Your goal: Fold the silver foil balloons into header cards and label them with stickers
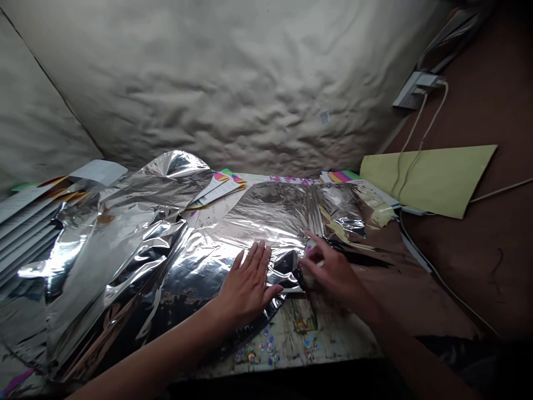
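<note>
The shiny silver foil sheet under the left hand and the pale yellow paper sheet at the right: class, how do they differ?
The shiny silver foil sheet is mirror-like; the pale yellow paper sheet looks matt. The foil is wrinkled, whereas the yellow sheet is mostly smooth. The left hand lies flat on the foil; neither hand touches the yellow sheet. Both look thin.

Over on the left, a paper stack [29,233] lay beside the foil [208,239], and that foil stretched across the table [345,339]! Mid-scene, the left hand [245,283] rested on it, the right hand [333,266] just to the right. Nearer, sequins [268,350] sat on the table; on the far side, leaflets [216,191] before the wall [208,100]. Far right, a large sheet [437,178], cables [410,130] crossing it, below the socket block [416,91]!
</note>
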